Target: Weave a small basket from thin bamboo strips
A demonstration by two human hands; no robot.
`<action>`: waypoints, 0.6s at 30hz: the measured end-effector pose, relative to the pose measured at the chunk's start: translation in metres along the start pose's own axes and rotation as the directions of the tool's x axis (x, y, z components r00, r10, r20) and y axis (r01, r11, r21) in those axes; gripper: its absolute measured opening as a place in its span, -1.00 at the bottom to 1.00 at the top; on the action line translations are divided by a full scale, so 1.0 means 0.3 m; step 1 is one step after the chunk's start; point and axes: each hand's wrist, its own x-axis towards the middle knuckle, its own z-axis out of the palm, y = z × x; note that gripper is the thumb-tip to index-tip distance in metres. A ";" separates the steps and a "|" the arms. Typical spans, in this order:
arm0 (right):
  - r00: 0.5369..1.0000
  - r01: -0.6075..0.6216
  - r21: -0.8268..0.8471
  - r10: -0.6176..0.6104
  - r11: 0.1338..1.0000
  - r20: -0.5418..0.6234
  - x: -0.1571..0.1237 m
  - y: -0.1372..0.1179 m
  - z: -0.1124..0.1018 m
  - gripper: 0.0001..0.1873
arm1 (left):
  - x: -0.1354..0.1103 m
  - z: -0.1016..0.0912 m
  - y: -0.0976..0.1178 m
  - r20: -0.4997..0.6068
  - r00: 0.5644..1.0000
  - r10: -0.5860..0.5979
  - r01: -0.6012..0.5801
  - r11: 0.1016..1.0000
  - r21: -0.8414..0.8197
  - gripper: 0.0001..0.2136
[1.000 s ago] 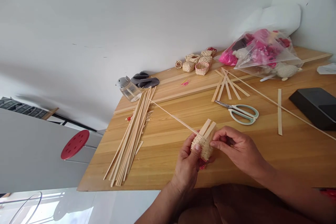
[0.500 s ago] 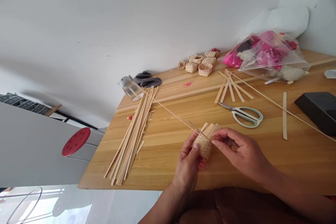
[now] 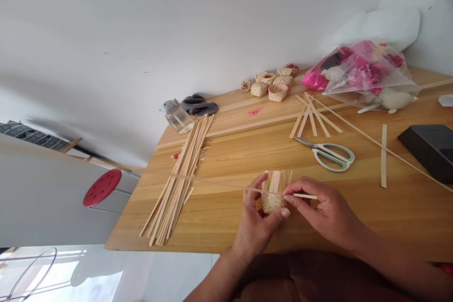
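table [image 3: 230, 151]: smooth wood, faint sheen | basket [image 3: 272, 203]: rough, woven | strips [image 3: 177, 184]: matt bare wood | scissors [image 3: 316, 146]: metal blades, smooth plastic-looking handles | bag [image 3: 368, 73]: thin glossy clear plastic | bottle [image 3: 178, 118]: smooth, see-through | box [image 3: 426, 148]: matt | floor [image 3: 159, 273]: glossy

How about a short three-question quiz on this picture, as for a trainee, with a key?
1. Multiple choice: what does the left hand hold?
A) a bottle
B) a partly woven basket
C) a stool

2. True or false: the scissors lie on the wooden table, held by neither hand.

3. Fill the gap: the thin strip sticking out at the basket's side is pinched by the ____ hand.

Key: 1. B; 2. true; 3. right.
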 end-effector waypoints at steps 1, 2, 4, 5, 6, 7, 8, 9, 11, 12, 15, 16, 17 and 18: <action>1.000 0.015 0.003 -0.015 1.000 0.015 0.001 0.003 -0.004 -0.85 | 0.000 -0.002 0.003 0.008 1.000 0.000 0.000 1.000 -0.004 -0.23; 0.999 0.033 0.012 -0.033 0.999 0.030 0.001 0.007 -0.008 -0.84 | 0.002 -0.006 0.005 0.009 1.000 -0.005 0.005 1.000 -0.015 -0.25; 0.996 0.062 0.038 -0.064 0.997 0.058 -0.001 0.015 -0.019 -0.84 | 0.008 -0.019 0.003 -0.003 1.000 -0.023 0.023 0.999 -0.026 -0.28; 0.995 0.066 0.052 -0.070 0.996 0.072 -0.003 0.020 -0.024 -0.84 | 0.011 -0.028 0.001 -0.010 1.000 -0.029 0.029 0.999 -0.013 -0.30; 0.994 0.064 0.068 -0.069 0.996 0.086 -0.007 0.024 -0.029 -0.85 | 0.014 -0.038 -0.003 -0.016 0.999 -0.033 0.034 0.999 0.015 -0.33; 0.993 0.050 0.084 -0.059 0.995 0.104 -0.011 0.028 -0.033 -0.84 | 0.016 -0.050 -0.006 -0.016 0.999 -0.033 0.034 0.998 0.054 -0.39; 0.991 0.031 0.101 -0.043 0.994 0.123 -0.017 0.032 -0.036 -0.83 | 0.016 -0.061 -0.008 -0.019 0.999 -0.027 0.029 0.995 0.100 -0.44; 0.990 0.011 0.114 -0.027 0.993 0.141 -0.023 0.035 -0.037 -0.82 | 0.015 -0.073 -0.009 -0.024 1.000 -0.018 0.021 0.989 0.148 -0.49; 0.986 -0.006 0.130 -0.015 0.992 0.165 -0.037 0.040 -0.033 -0.81 | 0.010 -0.093 -0.001 -0.050 0.999 0.018 -0.005 0.969 0.247 -0.55; 0.984 -0.004 0.134 -0.020 0.991 0.175 -0.043 0.042 -0.030 -0.81 | 0.006 -0.100 0.006 -0.055 0.998 0.042 -0.024 0.954 0.298 -0.58; 0.976 0.027 0.141 -0.056 0.990 0.210 -0.055 0.042 -0.015 -0.83 | -0.003 -0.110 0.035 0.012 0.997 0.072 -0.070 0.897 0.437 -0.70; 0.972 0.039 0.141 -0.070 0.989 0.224 -0.058 0.040 -0.010 -0.83 | -0.004 -0.109 0.045 0.042 0.998 0.055 -0.069 0.876 0.478 -0.73; 0.968 0.047 0.136 -0.079 0.990 0.239 -0.059 0.038 -0.007 -0.84 | -0.003 -0.107 0.053 0.061 0.998 0.031 -0.058 0.857 0.513 -0.76; 0.964 0.056 0.129 -0.087 0.990 0.252 -0.060 0.034 -0.006 -0.84 | -0.002 -0.103 0.059 0.056 0.998 0.009 -0.038 0.840 0.541 -0.77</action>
